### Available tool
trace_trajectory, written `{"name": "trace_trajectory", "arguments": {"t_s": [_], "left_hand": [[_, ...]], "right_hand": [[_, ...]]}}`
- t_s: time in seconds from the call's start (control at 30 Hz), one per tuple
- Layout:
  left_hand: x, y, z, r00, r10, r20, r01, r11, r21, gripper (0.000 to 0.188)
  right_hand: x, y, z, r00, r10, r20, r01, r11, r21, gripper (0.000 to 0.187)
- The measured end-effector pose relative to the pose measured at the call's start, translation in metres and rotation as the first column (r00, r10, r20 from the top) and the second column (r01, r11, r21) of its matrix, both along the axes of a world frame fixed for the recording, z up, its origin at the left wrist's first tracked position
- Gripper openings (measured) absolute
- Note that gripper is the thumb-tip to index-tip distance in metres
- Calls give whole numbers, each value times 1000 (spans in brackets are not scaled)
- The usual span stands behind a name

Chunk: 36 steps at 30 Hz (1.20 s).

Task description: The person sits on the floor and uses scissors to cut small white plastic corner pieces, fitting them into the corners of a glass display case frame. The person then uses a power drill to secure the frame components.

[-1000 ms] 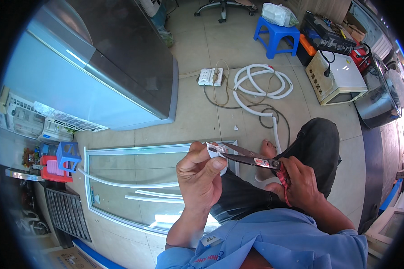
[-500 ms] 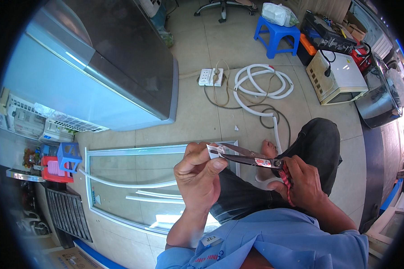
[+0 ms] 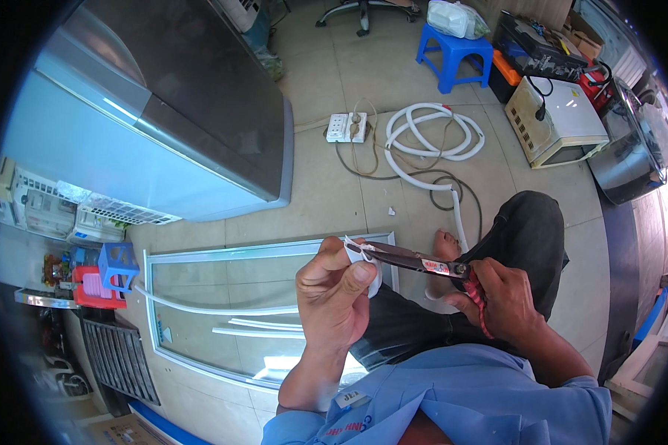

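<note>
My left hand (image 3: 335,293) pinches the end of a white, flexible-looking strip (image 3: 356,253) between thumb and fingers. Part of the strip curls down beside the thumb; where the rest runs is hidden. A pair of scissors (image 3: 434,265) with dark blades and red-wrapped handles is in my right hand (image 3: 503,300), whose fingers go round the handles. Its blades are closed together, and their tips meet the strip right at my left fingertips. Below and left of my hands lies a framed glass panel (image 3: 267,251), with several loose white strips (image 3: 223,305) across it.
A grey-blue fridge (image 3: 178,141) stands at the far left. Ahead lie a coiled white hose (image 3: 423,154) and a power strip (image 3: 346,127) with cables. A blue stool (image 3: 456,58) bears a white bag; right of it is a microwave-like box (image 3: 557,122). My bent leg (image 3: 531,230) is at the right.
The scissor blades, apart before, have closed at the strip. The strip's end has turned and now curls beside my left thumb. Both hands stay in nearly the same place.
</note>
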State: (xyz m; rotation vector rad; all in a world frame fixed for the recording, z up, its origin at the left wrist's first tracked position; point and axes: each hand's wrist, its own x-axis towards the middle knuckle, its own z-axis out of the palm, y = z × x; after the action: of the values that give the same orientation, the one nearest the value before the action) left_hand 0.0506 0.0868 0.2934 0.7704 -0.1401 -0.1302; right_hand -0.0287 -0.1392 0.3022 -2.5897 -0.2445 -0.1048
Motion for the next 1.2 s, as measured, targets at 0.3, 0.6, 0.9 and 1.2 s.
{"name": "trace_trajectory", "arguments": {"t_s": [0.3,0.6,0.9,1.2], "left_hand": [[-3,-4,4,997,5,-74,-3,1000,23,19],[-8,-16,-7,993,26,-111,-27,1000,-7,16],[0,-6,-8,989,-95,-116,80,988,-132,23],[1,2,-14,998,-34,-45,30,995,-92,22]], "right_hand": [[4,-3,3,994,-25,104,26,1000,-8,41],[5,-8,-20,996,-15,91,3,992,129,37],[8,-6,-16,999,-33,30,30,995,96,64],[7,-8,3,986,-71,152,88,990,-109,49]]}}
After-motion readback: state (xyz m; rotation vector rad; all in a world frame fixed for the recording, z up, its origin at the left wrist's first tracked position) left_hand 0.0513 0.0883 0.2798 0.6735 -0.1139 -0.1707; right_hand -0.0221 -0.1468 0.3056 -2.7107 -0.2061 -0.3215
